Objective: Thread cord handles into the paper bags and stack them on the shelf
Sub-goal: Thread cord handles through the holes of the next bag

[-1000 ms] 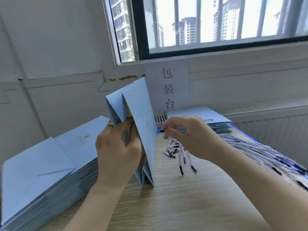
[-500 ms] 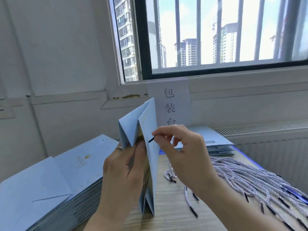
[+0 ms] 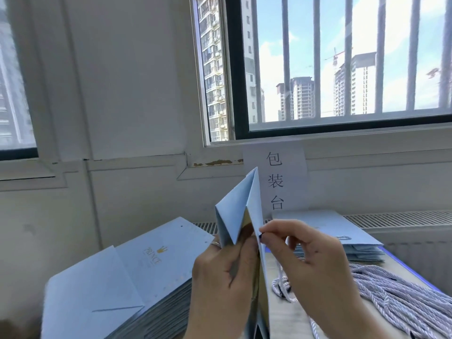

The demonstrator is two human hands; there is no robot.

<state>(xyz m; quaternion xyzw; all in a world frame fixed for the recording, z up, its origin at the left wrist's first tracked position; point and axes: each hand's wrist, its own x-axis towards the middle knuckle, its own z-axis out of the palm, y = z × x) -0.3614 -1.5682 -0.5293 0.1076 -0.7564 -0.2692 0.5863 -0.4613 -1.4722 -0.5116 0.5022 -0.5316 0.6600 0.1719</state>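
Head view, middle of the frame: what's being held up there?

– A light-blue paper bag [image 3: 253, 199], folded flat with its gussets showing. It stands on end, its top corner reaching up in front of the paper sign [image 3: 275, 182] under the window [image 3: 342, 69].

– Who's got hold of it?

– The left hand [image 3: 227, 272], just below centre. Its fingers and thumb are clamped round the bag's folds, and there's a ring on one finger.

– And the other hand?

– The right hand [image 3: 315, 260], right of centre, pinches the black tip [image 3: 261, 237] of a white cord [image 3: 281, 287] between thumb and forefinger. The tip sits right against the bag's right-hand panel. Whether it has entered a hole, I can't tell from here.

– Where does the rest of the cord go?

– It hangs down under that hand, blurred, to the wooden table [image 3: 288, 319].

– What else is lying about?

– A tall stack of flat bags [image 3: 137, 272] at lower left, the top one printed with a gold crown. A lower stack [image 3: 325, 226] lies behind the right hand, near the radiator grille [image 3: 403, 217]. A heap of white cords [image 3: 391, 297] spreads across the lower right
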